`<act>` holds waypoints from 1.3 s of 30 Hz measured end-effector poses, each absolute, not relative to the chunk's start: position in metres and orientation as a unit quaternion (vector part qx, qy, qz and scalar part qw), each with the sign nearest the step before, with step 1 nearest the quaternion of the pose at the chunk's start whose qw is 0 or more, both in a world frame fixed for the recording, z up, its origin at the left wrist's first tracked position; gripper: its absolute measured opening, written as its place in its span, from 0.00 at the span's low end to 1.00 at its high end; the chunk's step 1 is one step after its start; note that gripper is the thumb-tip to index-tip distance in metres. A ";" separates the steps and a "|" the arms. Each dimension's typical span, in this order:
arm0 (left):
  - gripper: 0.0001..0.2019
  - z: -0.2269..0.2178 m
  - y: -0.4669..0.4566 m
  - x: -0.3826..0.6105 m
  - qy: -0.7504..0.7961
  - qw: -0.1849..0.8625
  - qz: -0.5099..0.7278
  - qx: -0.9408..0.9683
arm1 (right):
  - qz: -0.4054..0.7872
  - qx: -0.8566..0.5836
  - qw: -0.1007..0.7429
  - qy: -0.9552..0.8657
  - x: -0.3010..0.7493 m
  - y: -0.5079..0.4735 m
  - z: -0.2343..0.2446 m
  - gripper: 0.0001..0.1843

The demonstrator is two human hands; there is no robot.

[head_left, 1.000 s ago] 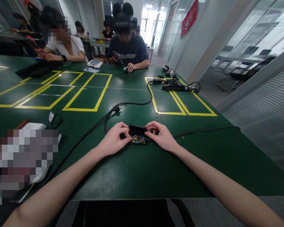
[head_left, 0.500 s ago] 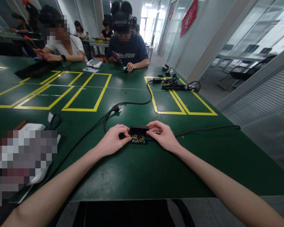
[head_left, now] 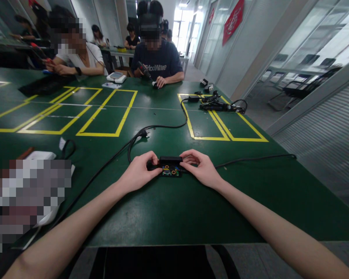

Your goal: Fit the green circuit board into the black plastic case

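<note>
A small black power-adapter case (head_left: 170, 160) lies open on the green table (head_left: 168, 209), with a circuit board (head_left: 169, 171) of coloured parts showing inside it. My left hand (head_left: 139, 171) pinches the case's left end with curled fingers. My right hand (head_left: 200, 167) grips the right end, fingers bent over the top edge. A black cable (head_left: 256, 158) leaves the case towards the right. Another black cable with a plug (head_left: 143, 133) loops on the table just beyond my left hand.
Yellow tape rectangles (head_left: 107, 112) mark the table beyond my hands. A heap of black adapters and cords (head_left: 218, 104) sits at the far right. Two people (head_left: 158, 58) work at the far side. White items (head_left: 40, 155) and a blurred patch lie at my left.
Both hands stay on the case with only slight finger shifts; the view has moved a little.
</note>
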State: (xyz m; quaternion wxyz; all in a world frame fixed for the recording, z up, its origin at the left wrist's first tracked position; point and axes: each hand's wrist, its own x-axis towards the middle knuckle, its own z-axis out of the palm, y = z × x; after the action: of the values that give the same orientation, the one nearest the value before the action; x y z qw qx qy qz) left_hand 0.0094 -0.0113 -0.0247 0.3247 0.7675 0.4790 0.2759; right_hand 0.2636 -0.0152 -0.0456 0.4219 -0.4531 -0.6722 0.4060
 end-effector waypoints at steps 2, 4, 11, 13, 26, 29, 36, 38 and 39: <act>0.09 -0.025 -0.011 0.010 0.480 0.337 0.284 0.759 | 0.407 -0.451 0.427 -0.670 0.263 -0.015 -0.046 0.11; 0.10 -0.026 -0.011 0.010 0.478 0.344 0.290 0.755 | 0.404 -0.451 0.430 -0.670 0.263 -0.016 -0.046 0.12; 0.11 -0.027 -0.011 0.009 0.478 0.350 0.287 0.752 | 0.408 -0.450 0.418 -0.675 0.264 -0.016 -0.046 0.11; 0.11 -0.026 -0.011 0.009 0.477 0.349 0.287 0.754 | 0.409 -0.449 0.419 -0.675 0.264 -0.016 -0.045 0.11; 0.12 -0.020 -0.014 0.010 0.472 0.329 0.255 0.777 | 0.328 -0.391 0.382 -0.770 0.269 -0.020 -0.035 0.07; 0.17 -0.020 -0.015 0.010 0.473 0.320 0.239 0.785 | 0.304 -0.364 0.389 -0.790 0.270 -0.019 -0.036 0.06; 0.19 -0.026 -0.016 0.010 0.448 0.285 0.241 0.813 | 0.276 -0.338 0.389 -0.811 0.271 -0.019 -0.041 0.07; 0.19 -0.027 -0.016 0.009 0.437 0.276 0.246 0.820 | 0.274 -0.333 0.384 -0.816 0.272 -0.020 -0.041 0.09; 0.20 -0.028 -0.015 0.009 0.431 0.269 0.247 0.825 | 0.273 -0.331 0.380 -0.819 0.272 -0.020 -0.041 0.09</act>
State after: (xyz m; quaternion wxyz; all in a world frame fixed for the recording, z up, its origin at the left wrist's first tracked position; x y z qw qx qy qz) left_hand 0.0091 -0.0153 -0.0276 0.2694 0.8250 0.4310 0.2472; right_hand 0.2719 -0.0197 -0.0408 0.3804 -0.3312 -0.8191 0.2732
